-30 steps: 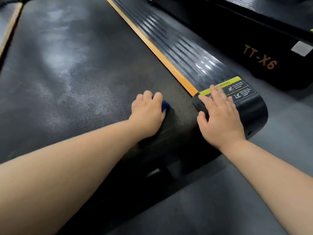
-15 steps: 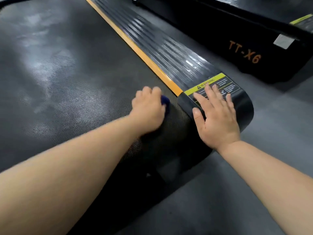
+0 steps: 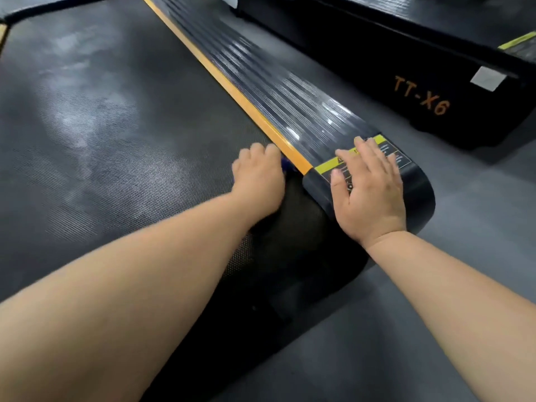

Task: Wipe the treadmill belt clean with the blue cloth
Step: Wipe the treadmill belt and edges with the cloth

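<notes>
Grey gym floor [image 3: 435, 285] lies around the treadmill belt [image 3: 116, 140], whose dark weave shows pale, cloudy patches over much of its length. On the belt's right edge, just beside the orange strip [image 3: 232, 91] and near the rear end, the left hand [image 3: 258, 181] presses the blue cloth [image 3: 285, 166]. Its fingers are together and curled over the cloth, so only a small blue corner shows. The right hand [image 3: 368, 192] lies flat on the warning label [image 3: 327, 166], fingers straight and slightly apart. I judge the work is at this corner only, and most of the belt is left to wipe.
</notes>
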Action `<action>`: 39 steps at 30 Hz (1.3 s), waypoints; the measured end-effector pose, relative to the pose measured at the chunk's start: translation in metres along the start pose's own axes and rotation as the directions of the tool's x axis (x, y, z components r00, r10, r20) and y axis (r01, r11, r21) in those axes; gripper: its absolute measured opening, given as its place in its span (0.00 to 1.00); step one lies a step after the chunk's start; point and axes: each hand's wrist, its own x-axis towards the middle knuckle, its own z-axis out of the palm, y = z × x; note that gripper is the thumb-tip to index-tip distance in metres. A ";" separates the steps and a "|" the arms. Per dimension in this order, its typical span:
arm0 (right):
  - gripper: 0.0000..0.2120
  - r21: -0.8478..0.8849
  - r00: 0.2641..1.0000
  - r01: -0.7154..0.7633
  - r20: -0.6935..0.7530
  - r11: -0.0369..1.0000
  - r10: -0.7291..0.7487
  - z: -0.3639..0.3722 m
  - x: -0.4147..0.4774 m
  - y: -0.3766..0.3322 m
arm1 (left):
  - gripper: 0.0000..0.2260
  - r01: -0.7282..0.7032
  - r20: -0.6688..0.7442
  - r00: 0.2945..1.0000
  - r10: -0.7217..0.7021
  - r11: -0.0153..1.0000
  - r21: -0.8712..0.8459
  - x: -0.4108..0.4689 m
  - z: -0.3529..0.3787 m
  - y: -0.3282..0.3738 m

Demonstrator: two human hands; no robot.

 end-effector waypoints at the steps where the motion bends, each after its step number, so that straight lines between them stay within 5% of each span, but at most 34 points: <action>1: 0.21 -0.008 1.000 0.003 0.011 1.000 -0.003 0.002 0.000 0.001 | 0.13 0.083 -0.001 0.997 -0.083 0.996 0.011 0.016 0.002 -0.004; 5: 0.20 0.001 1.000 0.009 0.023 1.000 -0.009 0.002 0.000 0.002 | 0.17 0.257 0.021 0.966 -0.257 0.957 -0.132 0.032 0.001 -0.013; 11: 0.18 -0.005 1.000 0.003 0.031 1.000 -0.003 -0.002 0.004 -0.005 | 0.18 -0.150 0.108 0.982 0.155 0.987 -0.054 -0.018 -0.021 -0.024; 16: 0.17 -0.030 0.994 -0.009 0.112 1.000 0.013 0.003 0.031 -0.019 | 0.19 -0.062 0.087 0.994 0.067 0.997 -0.055 -0.024 -0.019 -0.020; 21: 0.17 -0.072 0.977 -0.024 0.209 0.997 0.038 0.011 0.042 -0.022 | 0.17 -0.228 -0.022 0.974 0.227 0.972 -0.061 -0.016 -0.014 -0.036; 28: 0.14 -0.028 0.974 0.030 0.224 0.999 -0.023 0.015 0.039 -0.019 | 0.14 0.109 -0.045 0.993 -0.110 0.994 -0.032 0.080 -0.005 -0.070; 31: 0.14 0.018 0.976 -0.008 0.218 1.000 0.004 0.018 0.044 -0.018 | 0.13 0.209 -0.059 0.973 -0.222 0.963 -0.170 0.103 0.000 -0.070; 39: 0.17 0.092 0.978 -0.028 0.209 0.995 0.008 0.013 0.045 -0.019 | 0.10 0.098 -0.002 0.995 -0.104 0.937 -0.335 0.068 -0.013 -0.052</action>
